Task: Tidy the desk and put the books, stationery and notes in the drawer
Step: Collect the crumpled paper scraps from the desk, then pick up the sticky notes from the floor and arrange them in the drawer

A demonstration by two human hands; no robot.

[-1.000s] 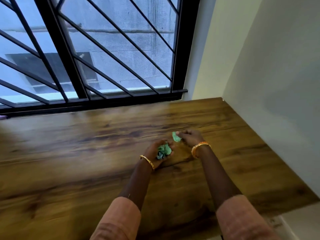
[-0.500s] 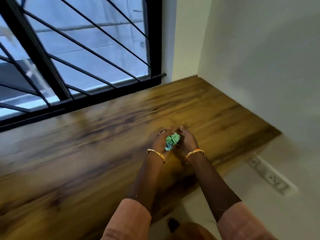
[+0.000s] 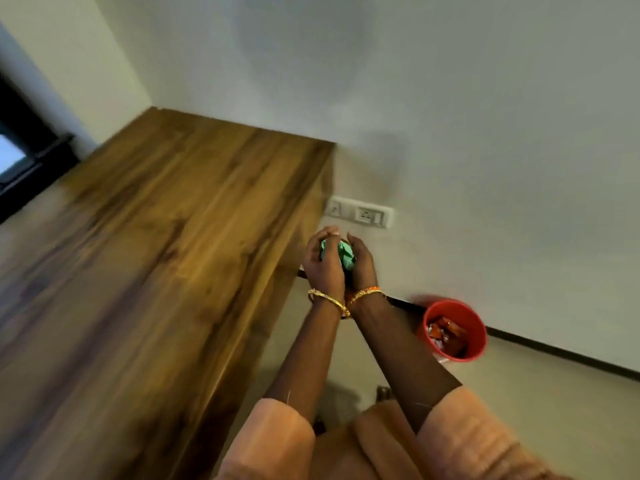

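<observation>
Clearing scraps: left hand and right hand, each grip curled round crumpled green paper, off the wooden counter edge. Likely next: dropping into red plastic bin, lower right.

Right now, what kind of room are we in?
Likely a home study or bedroom corner: a wooden desk against a plain wall with a socket plate, and a red bin on the floor. Both hands cup crumpled green paper.
</observation>
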